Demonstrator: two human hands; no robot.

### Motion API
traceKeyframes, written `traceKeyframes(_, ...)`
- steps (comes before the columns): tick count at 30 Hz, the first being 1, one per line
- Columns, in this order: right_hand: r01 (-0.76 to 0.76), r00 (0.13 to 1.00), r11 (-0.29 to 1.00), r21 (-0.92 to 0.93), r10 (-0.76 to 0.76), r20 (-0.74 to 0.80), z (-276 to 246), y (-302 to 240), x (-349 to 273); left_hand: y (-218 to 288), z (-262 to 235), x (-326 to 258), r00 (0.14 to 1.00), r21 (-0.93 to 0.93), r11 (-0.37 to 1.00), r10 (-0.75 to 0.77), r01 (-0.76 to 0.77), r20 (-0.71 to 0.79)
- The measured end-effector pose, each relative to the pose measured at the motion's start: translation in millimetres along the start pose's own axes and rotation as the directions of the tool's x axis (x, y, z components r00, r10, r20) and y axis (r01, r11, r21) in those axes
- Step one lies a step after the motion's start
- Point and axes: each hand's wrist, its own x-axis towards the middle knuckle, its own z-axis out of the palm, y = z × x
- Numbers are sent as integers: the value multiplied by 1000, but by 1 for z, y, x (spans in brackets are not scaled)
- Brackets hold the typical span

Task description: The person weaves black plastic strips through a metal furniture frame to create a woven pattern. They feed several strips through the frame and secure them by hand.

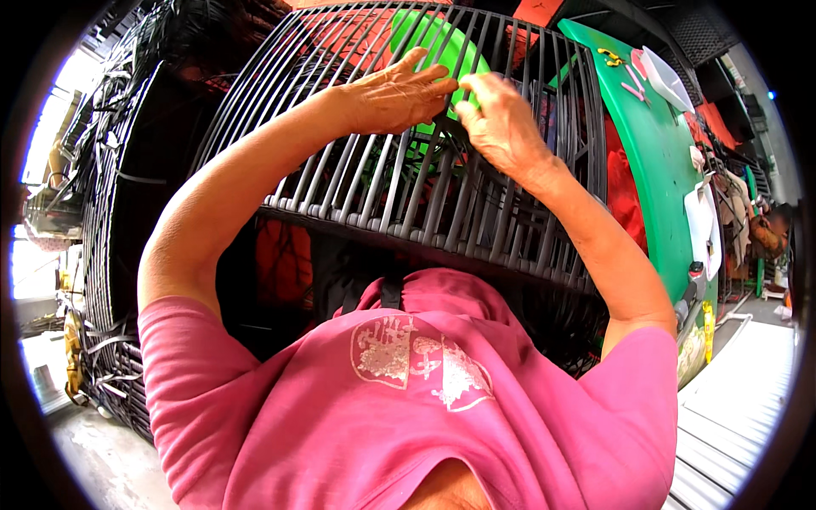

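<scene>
A dark frame (pixel 374 200) strung with many parallel grey-black strips lies in front of me. My left hand (pixel 398 93) reaches over its middle, back of the hand up, fingers stretched to the right and apart. Close beside its fingertips, my right hand (pixel 503 123) is closed, thumb and fingers bent together. Whatever it grips is too small or blurred to make out. Through the strips, just past the hands, shows a bright green plastic piece (pixel 440 42). Short dark strip ends seem to hang beneath the right hand.
Bundles of black strips (pixel 106 204) are stacked at the left. On the right stands a green tabletop (pixel 659 170) with pink-handled scissors (pixel 636 83), a yellow tool (pixel 610 58) and a white tray (pixel 665 78). Red material (pixel 625 191) shows beside the frame. A person (pixel 769 231) is far right.
</scene>
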Motion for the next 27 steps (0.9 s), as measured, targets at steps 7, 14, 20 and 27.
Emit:
traceKeyframes(7, -358, 908, 841, 407, 213, 360, -5, -6, 11, -3, -9, -9, 995, -312, 945, -103, 97, -1)
traceKeyframes(14, -106, 980, 891, 442, 19, 198, 11, -5, 17, -28, -54, -16, 980, -45, 993, -117, 111, -161)
traceKeyframes(20, -380, 904, 607, 698, 86, 418, 8, -15, 35, -34, -32, -25, 950, -129, 971, -225, 201, -219)
traceKeyframes(27, -679, 733, 394, 619, 392, 555, 33, -5, 26, -22, 6, -20, 731, -542, 658, -673, 522, -114)
